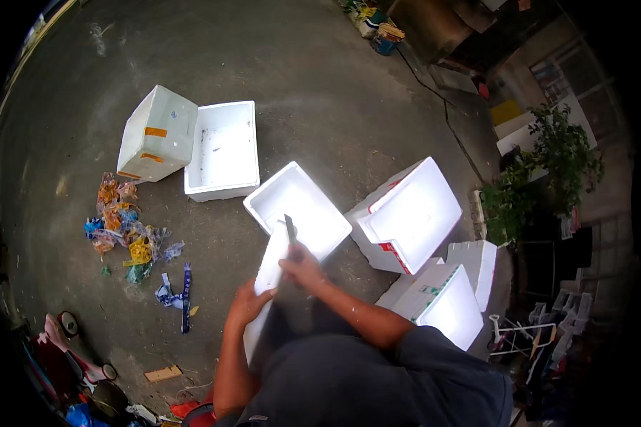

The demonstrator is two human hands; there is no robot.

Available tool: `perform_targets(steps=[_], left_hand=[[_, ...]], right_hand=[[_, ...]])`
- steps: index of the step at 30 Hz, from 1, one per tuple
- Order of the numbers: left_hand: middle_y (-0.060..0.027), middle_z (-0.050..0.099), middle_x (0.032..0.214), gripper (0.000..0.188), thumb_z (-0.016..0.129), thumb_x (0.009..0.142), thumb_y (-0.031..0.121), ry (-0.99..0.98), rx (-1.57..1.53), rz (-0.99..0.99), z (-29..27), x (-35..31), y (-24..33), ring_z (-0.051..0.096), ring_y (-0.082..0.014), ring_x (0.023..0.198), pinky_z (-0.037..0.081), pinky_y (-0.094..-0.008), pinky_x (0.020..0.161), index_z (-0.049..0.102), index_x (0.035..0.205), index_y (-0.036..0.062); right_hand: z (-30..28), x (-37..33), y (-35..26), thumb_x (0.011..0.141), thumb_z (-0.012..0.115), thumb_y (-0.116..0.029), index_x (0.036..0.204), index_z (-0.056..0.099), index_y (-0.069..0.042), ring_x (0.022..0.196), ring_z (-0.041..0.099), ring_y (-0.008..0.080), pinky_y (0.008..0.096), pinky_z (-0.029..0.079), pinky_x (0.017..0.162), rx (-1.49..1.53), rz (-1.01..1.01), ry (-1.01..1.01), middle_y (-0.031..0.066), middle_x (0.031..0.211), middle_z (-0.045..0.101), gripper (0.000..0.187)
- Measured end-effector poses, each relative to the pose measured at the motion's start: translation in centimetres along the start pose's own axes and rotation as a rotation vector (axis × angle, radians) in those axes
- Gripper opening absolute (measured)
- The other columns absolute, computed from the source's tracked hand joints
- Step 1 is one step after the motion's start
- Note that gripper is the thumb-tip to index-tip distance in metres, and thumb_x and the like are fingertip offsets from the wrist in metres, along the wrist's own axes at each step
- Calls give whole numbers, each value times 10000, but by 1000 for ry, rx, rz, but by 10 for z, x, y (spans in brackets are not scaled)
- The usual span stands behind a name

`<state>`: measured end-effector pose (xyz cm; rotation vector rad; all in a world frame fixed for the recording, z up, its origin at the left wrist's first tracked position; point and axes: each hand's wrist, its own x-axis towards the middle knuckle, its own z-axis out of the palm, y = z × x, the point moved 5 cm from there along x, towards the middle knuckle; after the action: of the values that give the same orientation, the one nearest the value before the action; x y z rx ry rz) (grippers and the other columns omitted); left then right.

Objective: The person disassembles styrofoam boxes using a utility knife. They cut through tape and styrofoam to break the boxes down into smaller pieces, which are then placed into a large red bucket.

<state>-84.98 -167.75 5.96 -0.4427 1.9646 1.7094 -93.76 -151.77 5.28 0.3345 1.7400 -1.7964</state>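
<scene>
Just ahead of you on the floor (320,92) stands an open box (281,198), a foam piece (269,269) reaching from its near side towards you, between your left hand (248,304) and the knife (290,233) in your right hand (303,267). Farther ahead, left, two boxes (157,142) stand side by side, plastic bags (141,250) strewn nearer you. More boxes (420,220) stand right; beyond them, a plant (559,146).

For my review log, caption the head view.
Left hand grips a white foam slab, right hand holds a blade, foam boxes nearby.

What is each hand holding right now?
Left hand: closed on the edge of a white foam panel.
Right hand: closed around a knife.
</scene>
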Motion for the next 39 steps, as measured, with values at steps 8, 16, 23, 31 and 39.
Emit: perform_targets(steps=[8, 16, 23, 31, 39], left_hand=[[-253, 627, 1126, 776, 751, 749, 415, -239, 342, -31, 118, 44, -7, 631, -307, 1012, 484, -377, 855, 483, 1279, -84], [-249, 646, 1015, 666, 763, 711, 450, -283, 890, 41, 156, 39, 42, 635, -398, 918, 509, -440, 789, 574, 1132, -32], [-239, 639, 1031, 648, 723, 743, 473, -251, 971, 188, 210, 86, 39, 635, -386, 927, 510, -463, 779, 557, 1144, -7], [-251, 643, 1021, 651, 739, 766, 367, -237, 561, 138, 288, 199, 3, 652, -343, 883, 517, -410, 757, 535, 1219, -55], [-261, 660, 978, 684, 762, 732, 397, -128, 442, -171, 355, 350, -60, 659, -315, 899, 510, -367, 799, 578, 1147, -113]], right_hand=[[-215, -28, 40, 780, 712, -243, 1166, 500, -65, 538, 542, 131, 282, 432, 425, 285, 111, 510, 42, 781, 552, 476], [-415, -54, 76, 794, 726, -231, 970, 517, -63, 424, 532, 154, 297, 435, 370, 412, 132, 868, 43, 680, 531, 321], [-503, -46, 66, 791, 729, -200, 978, 527, -16, 409, 526, 163, 296, 477, 357, 370, 138, 976, 78, 754, 544, 331], [-605, 47, 61, 851, 674, -257, 967, 508, -9, 473, 587, 177, 291, 515, 434, 248, 52, 939, 98, 822, 569, 320], [-586, 68, 161, 852, 625, -249, 999, 588, -25, 599, 612, 177, 278, 391, 416, 333, 323, 696, 81, 866, 620, 270]])
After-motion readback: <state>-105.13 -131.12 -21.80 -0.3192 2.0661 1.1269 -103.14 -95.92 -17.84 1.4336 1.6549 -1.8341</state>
